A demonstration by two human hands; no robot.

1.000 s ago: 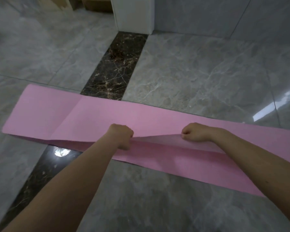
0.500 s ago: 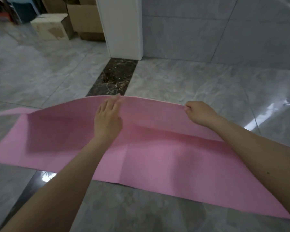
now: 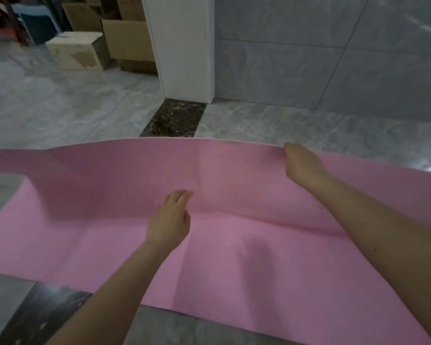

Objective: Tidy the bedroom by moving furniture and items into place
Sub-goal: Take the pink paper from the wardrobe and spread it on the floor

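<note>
Pink mat [image 3: 234, 257] lies across the grey tiled floor [image 3: 60, 115], near half flat, far half raised along a fold. Right hand [image 3: 302, 165] holds the lifted far edge, grip closed around it, thumb side toward the camera. Left hand [image 3: 169, 220] rests on the mat near the fold, fingers straight, grip loose and holding nothing. Beyond stand a white door frame [image 3: 184, 46], cardboard boxes [image 3: 105, 46] and a dark marble strip [image 3: 174, 120].
</note>
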